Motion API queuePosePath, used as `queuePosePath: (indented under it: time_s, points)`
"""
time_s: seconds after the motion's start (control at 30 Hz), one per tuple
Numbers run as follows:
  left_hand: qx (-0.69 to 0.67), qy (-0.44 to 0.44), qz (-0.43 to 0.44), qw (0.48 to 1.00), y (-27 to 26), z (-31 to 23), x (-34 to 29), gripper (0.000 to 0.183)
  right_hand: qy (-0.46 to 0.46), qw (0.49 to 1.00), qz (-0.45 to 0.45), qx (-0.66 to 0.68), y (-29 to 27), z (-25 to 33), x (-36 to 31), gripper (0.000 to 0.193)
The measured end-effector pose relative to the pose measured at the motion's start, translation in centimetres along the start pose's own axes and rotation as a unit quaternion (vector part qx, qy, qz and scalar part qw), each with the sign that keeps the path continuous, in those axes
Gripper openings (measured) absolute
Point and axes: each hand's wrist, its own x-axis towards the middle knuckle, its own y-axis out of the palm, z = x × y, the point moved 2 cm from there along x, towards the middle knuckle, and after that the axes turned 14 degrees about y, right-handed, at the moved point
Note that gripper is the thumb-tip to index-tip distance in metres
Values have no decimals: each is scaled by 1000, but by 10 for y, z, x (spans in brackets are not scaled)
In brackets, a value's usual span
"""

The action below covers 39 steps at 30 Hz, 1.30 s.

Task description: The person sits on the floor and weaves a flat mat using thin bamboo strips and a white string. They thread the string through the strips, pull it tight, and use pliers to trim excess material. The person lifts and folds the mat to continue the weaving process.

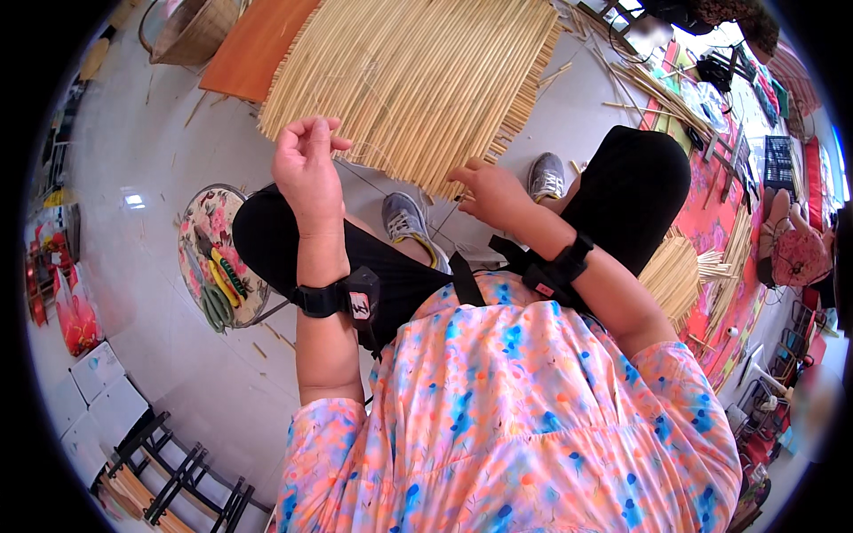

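A mat of straw-coloured reed sticks [409, 80], bound side by side, lies in front of my knees. My left hand [308, 169] is raised over its near left edge, fingertips pinched together on a thin pale thread [378, 145]. The thread runs from those fingers toward the near part of the mat. At the mat's near right corner is my right hand [498, 197], with its fingers curled and the fingertips close to the stick ends. What those fingertips hold is too small to make out.
An orange-brown board [258, 53] reaches under the mat's left side, near a wicker basket [191, 35]. On my left, a floral stool [209, 235] carries several hand tools [224, 275]. Loose sticks [662, 93] and a reed bundle [671, 280] lie to the right.
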Motion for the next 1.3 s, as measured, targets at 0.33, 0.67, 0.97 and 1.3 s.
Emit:
queuePosePath:
  time_s: [0.33, 0.67, 0.97, 1.3]
  points:
    - [-72, -132, 169, 974, 27, 19, -47, 8, 124, 947, 17, 295, -14, -4, 13, 19]
    - [-179, -222, 263, 922, 52, -32, -60, 13, 18, 802, 83, 592, -76, 53, -19, 18]
    - [-228, -134, 269, 926, 50, -45, -64, 19, 93, 806, 19, 585, -81, 47, -14, 15]
    - [167, 214, 221, 937, 55, -39, -60, 20, 4, 830, -67, 554, -73, 61, -13, 15]
